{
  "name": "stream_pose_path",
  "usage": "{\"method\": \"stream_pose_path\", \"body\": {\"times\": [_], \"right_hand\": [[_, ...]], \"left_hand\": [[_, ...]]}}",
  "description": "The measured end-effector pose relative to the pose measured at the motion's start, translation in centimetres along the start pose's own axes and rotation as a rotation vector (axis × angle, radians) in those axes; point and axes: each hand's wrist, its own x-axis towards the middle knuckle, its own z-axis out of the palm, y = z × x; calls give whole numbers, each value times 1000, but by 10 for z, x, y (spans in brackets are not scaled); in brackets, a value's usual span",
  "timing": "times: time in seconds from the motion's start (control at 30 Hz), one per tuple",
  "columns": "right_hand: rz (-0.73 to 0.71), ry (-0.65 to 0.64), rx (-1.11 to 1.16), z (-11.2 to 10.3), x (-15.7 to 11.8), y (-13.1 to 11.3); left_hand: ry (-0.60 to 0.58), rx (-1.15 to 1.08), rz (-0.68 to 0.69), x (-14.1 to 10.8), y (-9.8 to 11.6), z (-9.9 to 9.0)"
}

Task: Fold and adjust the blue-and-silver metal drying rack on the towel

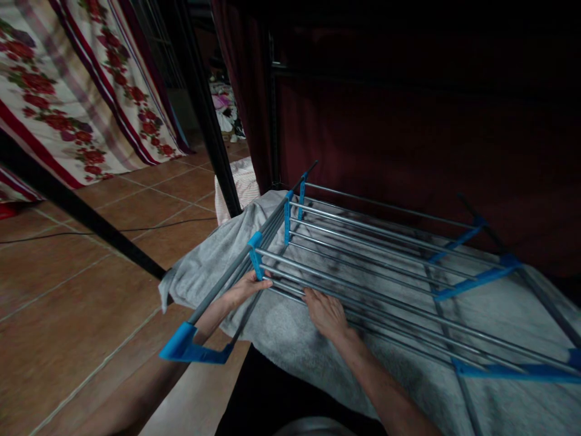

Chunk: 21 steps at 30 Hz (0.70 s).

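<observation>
A metal drying rack with blue plastic joints lies across a grey plush blanket. My left hand is closed on the rack's near left part, its fingertips at the bottom of a blue bracket and the rod ends. To its right, my right hand is closed over the nearest lower rods, palm down; its thumb is hidden. A blue corner piece joins the grey frame tubes at the rack's left end, over my left forearm. More blue brackets lie flat at the right side.
Black metal posts and a slanting rail stand at the left. Behind the rack hangs a dark red curtain. Floral cloth hangs at the far left. A thin cable crosses the tiled floor. A striped cloth lies beyond the blanket.
</observation>
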Motion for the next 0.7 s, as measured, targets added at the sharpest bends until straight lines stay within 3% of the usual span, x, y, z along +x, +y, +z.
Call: {"method": "stream_pose_path", "body": {"times": [0.2,0.3,0.5,0.7], "right_hand": [[18,19,37,2,1,-1],[34,35,58,4,1,-1],[31,39,66,3,0,-2],[-4,60,85,2,-1,-3]], "left_hand": [[73,-103,-12,19,-44,1],[80,-135,-14,25,-55,-1],[67,-196,-47,24,-51,0],[51,-106,-41,22,-43,-1]]}}
